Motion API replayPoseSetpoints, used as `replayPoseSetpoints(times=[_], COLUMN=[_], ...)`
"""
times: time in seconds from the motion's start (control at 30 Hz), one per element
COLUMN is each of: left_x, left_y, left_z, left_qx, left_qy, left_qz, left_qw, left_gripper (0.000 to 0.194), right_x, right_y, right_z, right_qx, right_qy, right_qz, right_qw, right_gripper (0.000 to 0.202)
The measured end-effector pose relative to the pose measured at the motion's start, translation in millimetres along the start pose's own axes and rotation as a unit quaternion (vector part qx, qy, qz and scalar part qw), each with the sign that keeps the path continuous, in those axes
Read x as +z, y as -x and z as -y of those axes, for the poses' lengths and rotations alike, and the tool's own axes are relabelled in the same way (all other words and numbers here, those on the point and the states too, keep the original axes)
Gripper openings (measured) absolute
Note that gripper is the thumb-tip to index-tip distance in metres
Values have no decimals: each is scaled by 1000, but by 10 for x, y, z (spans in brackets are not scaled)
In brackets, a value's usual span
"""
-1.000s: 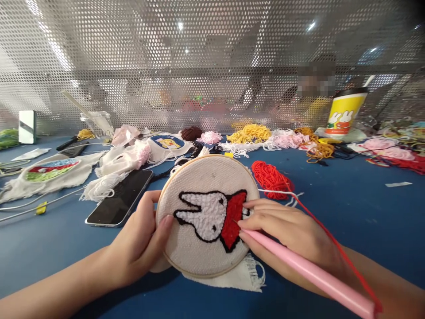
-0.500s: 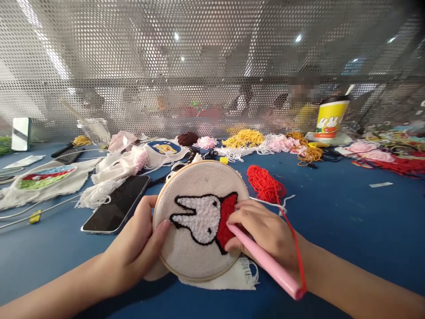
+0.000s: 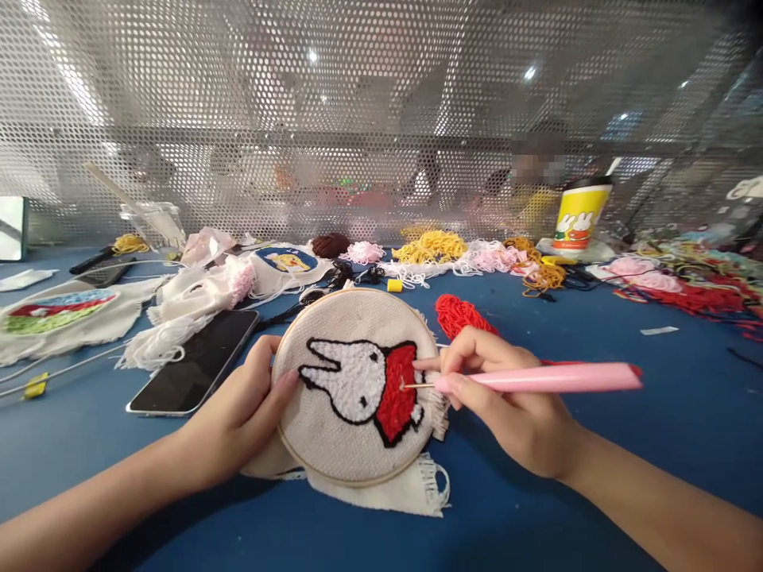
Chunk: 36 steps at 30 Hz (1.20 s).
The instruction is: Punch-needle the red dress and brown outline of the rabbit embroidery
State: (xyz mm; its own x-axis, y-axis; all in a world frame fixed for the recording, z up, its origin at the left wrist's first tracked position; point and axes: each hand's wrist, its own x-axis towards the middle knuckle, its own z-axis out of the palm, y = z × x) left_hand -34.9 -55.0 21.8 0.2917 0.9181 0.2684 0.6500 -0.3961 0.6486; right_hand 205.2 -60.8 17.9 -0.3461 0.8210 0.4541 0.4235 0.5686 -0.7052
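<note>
My left hand [image 3: 253,397] is closed on the left edge of a round embroidery hoop [image 3: 351,469], thumb on the front of the cloth. Stretched in it is cream fabric with a white rabbit [image 3: 351,384] in looped yarn, outlined in black, with a red body [image 3: 398,397]. My right hand [image 3: 501,397] pinches a pink punch needle [image 3: 548,378], held nearly level. Its thin metal tip points left and meets the red area, where a small pale spot shows. A ball of red yarn [image 3: 463,316] lies just behind my right hand.
A smartphone [image 3: 194,365] lies left of the hoop, with white yarn and another stitched cloth [image 3: 60,314] beyond. Yellow yarn [image 3: 430,248], a small yellow spool [image 3: 394,285] and a lidded cup [image 3: 582,214] stand farther back, before a perforated metal screen [image 3: 369,119].
The punch needle has swung from slanting down-right to nearly level, and its metal tip now shows. My right hand has shifted right off the red area. My left hand keeps its hold.
</note>
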Motion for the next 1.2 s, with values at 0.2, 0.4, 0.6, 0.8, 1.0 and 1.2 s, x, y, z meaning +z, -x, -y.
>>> replayPoseSetpoints(times=[0.2, 0.4, 0.6, 0.8, 1.0, 1.2], left_x=[-10, -31, -46, -36, -121, -121], left_y=[-6, 2, 5, -6, -3, 37], left_z=[-11, -5, 18, 22, -31, -14], left_qx=[3, 2, 1, -22, 15, 17], left_qy=[-14, -24, -22, 1, -1, -48], left_qz=[1, 8, 48, 55, 62, 28], left_qw=[1000, 1000, 999, 998, 998, 998], left_gripper=[15, 16, 18, 19, 21, 19], right_x=[22, 99, 273, 359, 335, 348], right_y=[-19, -6, 24, 58, 5, -40], right_z=[22, 80, 13, -38, -57, -52], right_qx=[-41, -109, -220, -225, -215, -196], right_qy=[53, 154, 238, 268, 304, 293], right_qz=[-14, -35, -67, -34, -20, -1], right_qw=[998, 981, 944, 936, 928, 936], right_gripper=[9, 10, 22, 17, 17, 15])
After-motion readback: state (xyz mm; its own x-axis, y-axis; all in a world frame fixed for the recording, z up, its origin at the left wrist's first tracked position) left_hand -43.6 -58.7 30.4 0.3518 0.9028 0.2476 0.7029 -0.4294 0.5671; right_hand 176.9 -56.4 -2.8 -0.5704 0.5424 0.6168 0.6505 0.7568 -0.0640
